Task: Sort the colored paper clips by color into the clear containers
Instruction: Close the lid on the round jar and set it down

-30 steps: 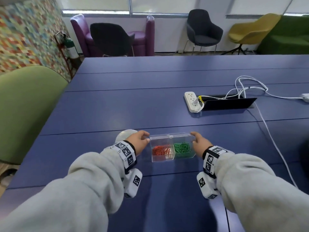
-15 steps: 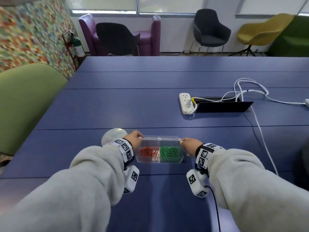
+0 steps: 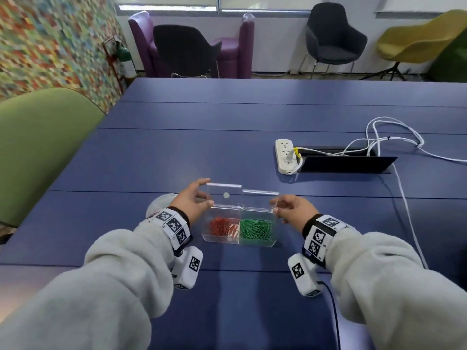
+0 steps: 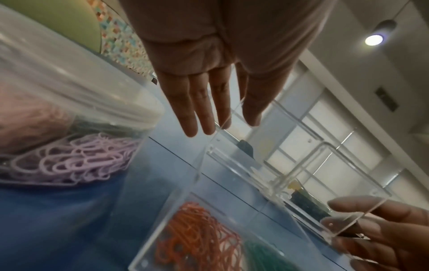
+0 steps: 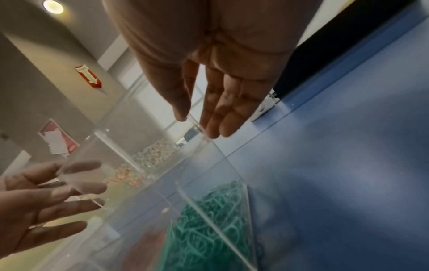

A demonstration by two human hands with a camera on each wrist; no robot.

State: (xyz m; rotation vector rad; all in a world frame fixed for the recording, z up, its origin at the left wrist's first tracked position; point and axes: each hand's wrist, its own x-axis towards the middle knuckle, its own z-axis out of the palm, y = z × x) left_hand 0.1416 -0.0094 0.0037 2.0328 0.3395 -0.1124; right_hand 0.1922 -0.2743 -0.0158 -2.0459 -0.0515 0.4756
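Left hand (image 3: 194, 198) and right hand (image 3: 290, 208) each pinch a raised clear lid (image 3: 225, 195) over sorted red paper clips (image 3: 222, 226) and green paper clips (image 3: 256, 229); a slipping lid could jolt the box on the counter (image 3: 227, 152).

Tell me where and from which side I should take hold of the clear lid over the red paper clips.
Pinch the clear lid by its free left edge, coming from the left as the left hand does. It is a thin flat sheet tilted up above the red paper clips, seemingly hinged at the back, so thumb and fingers probably fit either face of that edge.
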